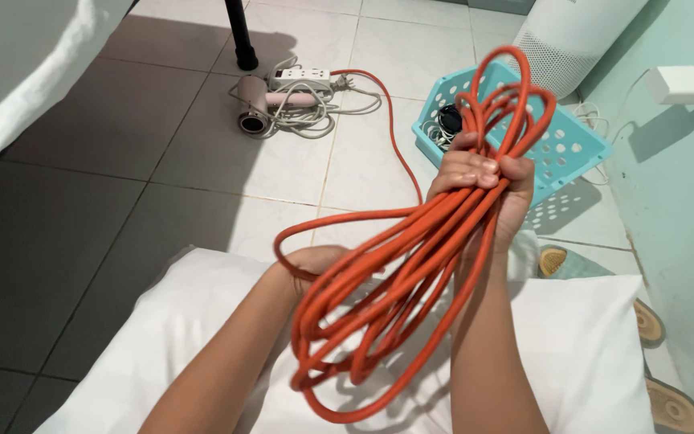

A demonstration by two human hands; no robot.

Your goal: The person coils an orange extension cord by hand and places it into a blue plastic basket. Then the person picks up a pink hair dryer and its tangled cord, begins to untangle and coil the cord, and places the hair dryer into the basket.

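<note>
My right hand (483, 181) is raised and clenched around a thick bundle of orange extension cable (411, 265), whose loops rise above the fist and hang down below it. My left hand (311, 261) sits lower, mostly hidden behind the hanging loops, with its fingers on one strand of the cable. A single run of the same cable trails across the tiled floor to a white power strip (300, 78). Under my arms lies a white pillow (588, 345).
A pink hair dryer (263, 104) with a coiled white cord lies beside the power strip. A turquoise plastic basket (572, 141) holding small items stands near a white round appliance (572, 36). A black pole (241, 36), sandals (652, 321) and a wall charger (680, 84) are also around.
</note>
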